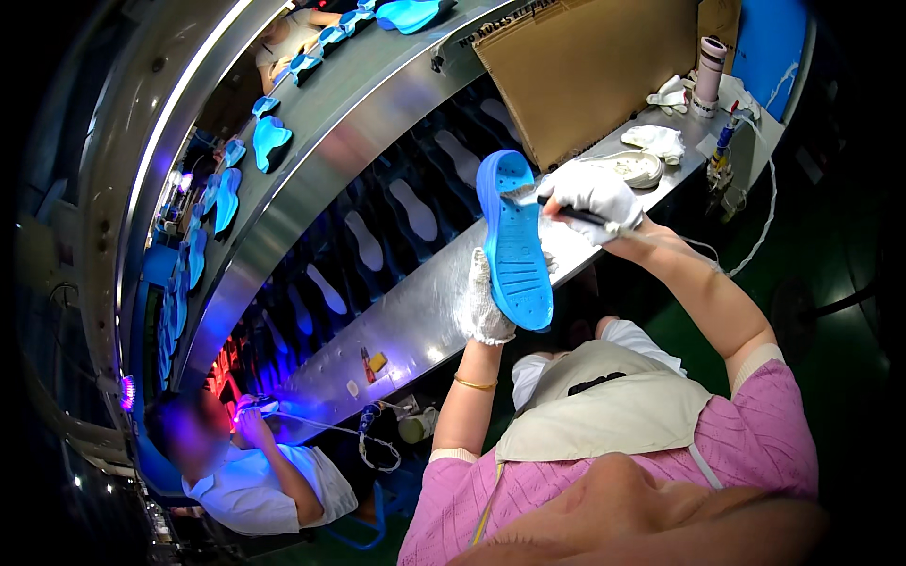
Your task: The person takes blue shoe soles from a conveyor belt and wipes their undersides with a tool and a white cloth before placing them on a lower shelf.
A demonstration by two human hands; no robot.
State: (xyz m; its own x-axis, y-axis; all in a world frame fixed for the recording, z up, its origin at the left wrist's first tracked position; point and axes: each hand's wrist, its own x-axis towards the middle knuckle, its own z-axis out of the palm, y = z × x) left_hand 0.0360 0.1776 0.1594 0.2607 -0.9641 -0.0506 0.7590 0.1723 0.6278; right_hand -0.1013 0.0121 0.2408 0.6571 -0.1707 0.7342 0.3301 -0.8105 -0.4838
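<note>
A bright blue shoe sole [517,250] stands tilted over the metal bench, its hollow inner face toward me, with ribs and small holes. My left hand [486,307], in a white knit glove, is closed on its lower left edge. In a white glove with bare fingertips, my right hand [595,193] grips a black-handled brush [576,214]. A thin clear tube [675,236] trails from the brush handle. The bristle end reaches the upper part of the sole; whether it touches is hard to tell.
Blue soles [226,200] ride a curved conveyor [321,113]. Pale sole shapes [412,209] stand below it. A cardboard sheet [595,71], white dish [637,170], crumpled gloves [656,141] and pink bottle [710,66] are at right. A co-worker [264,481] sits lower left.
</note>
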